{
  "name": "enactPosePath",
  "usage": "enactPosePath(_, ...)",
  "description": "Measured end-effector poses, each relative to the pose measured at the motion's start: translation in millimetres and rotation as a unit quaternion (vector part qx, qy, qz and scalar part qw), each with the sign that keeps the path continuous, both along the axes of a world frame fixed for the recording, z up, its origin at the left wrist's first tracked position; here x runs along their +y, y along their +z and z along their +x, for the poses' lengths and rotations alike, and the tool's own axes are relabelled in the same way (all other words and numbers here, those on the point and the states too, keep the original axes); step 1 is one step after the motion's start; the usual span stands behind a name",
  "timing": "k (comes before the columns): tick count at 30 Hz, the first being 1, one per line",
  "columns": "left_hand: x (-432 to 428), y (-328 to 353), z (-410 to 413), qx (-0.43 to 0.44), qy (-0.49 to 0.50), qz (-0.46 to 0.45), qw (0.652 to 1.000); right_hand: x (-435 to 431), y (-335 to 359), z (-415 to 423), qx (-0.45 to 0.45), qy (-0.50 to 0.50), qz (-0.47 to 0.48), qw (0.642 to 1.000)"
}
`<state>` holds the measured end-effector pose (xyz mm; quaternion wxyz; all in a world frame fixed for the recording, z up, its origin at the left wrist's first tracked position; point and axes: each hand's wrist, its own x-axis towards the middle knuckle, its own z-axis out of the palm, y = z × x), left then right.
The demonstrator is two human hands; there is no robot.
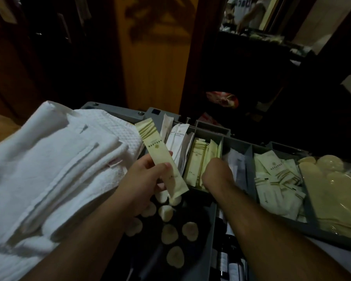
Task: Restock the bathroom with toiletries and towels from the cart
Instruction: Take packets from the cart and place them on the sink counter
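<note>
Pinching a thin packet (160,157) low down, the left hand (144,179) has its grip clamped on it above the cart (211,131). It looks light, bendy, slippery. The right hand (217,173) dips among other packets (197,159); its grip cannot be told.

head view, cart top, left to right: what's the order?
white towels → left hand holding a long cream sachet → white sachets → cream sachet stack → right hand reaching into it → small white packets → clear bag of cream items
</note>
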<state>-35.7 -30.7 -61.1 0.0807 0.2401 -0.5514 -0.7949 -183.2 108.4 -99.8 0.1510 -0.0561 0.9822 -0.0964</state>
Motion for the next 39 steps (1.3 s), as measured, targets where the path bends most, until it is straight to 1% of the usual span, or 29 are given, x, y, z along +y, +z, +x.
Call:
enactPosePath(4, -4.0, -0.7, 1.6, -0.007, 0.011, -0.025, 1.000, -0.3, 1.3, 0.1, 0.021, -0.020, -0.030, 0.999)
enactPosePath(7, -7.3, -2.7, 5.8, -0.004, -0.009, -0.046, 0.999, -1.3, 1.6, 0.3, 0.017, -0.051, -0.066, 0.996)
enactPosePath(9, -7.7, -2.5, 9.4, -0.004, -0.017, -0.056, 0.998, -3.4, 2.4, -0.2, 0.011, -0.076, -0.060, 0.995)
enactPosePath(14, -9.1, -5.6, 12.3, 0.001, -0.020, -0.078, 0.997, -2.0, -1.7, 8.7, 0.059, -0.105, -0.102, 0.988)
enactPosePath(16, -9.5, -7.5, 13.5, 0.002, -0.020, -0.095, 0.995, 0.4, -4.0, 10.0, 0.086, -0.118, -0.136, 0.980)
enactPosePath(18, -9.2, -8.5, 14.9, 0.002, -0.023, -0.112, 0.993, 3.6, -0.2, 12.3, 0.081, -0.121, -0.201, 0.969)
enactPosePath(20, -8.7, -7.6, 16.5, 0.004, -0.026, -0.114, 0.993, 8.9, 7.4, 18.6, 0.053, -0.113, -0.282, 0.951)
enactPosePath(21, -8.4, -6.9, 17.2, 0.005, -0.027, -0.110, 0.994, 12.3, 10.9, 22.5, 0.036, -0.107, -0.331, 0.937)
enactPosePath(23, -7.9, -4.2, 18.5, 0.010, -0.028, -0.100, 0.995, 20.4, 18.5, 32.4, -0.001, -0.099, -0.427, 0.899)
enactPosePath(27, -6.7, 1.3, 19.3, 0.012, -0.033, -0.081, 0.996, 41.8, 37.5, 48.2, -0.065, -0.085, -0.549, 0.829)
enactPosePath(30, -3.1, 7.5, 19.6, 0.014, -0.022, -0.073, 0.997, 57.2, 48.5, 53.4, -0.096, -0.088, -0.597, 0.791)
enactPosePath(32, 1.6, 12.4, 21.8, 0.019, -0.001, -0.082, 0.996, 64.2, 52.0, 53.4, -0.126, -0.084, -0.612, 0.776)
enactPosePath(37, 16.3, 23.0, 42.9, 0.014, 0.066, -0.069, 0.995, 67.7, 58.4, 56.2, -0.207, -0.028, -0.644, 0.736)
enactPosePath(39, 21.3, 24.1, 57.9, 0.012, 0.094, -0.068, 0.993, 63.5, 58.6, 60.2, -0.240, 0.005, -0.645, 0.726)
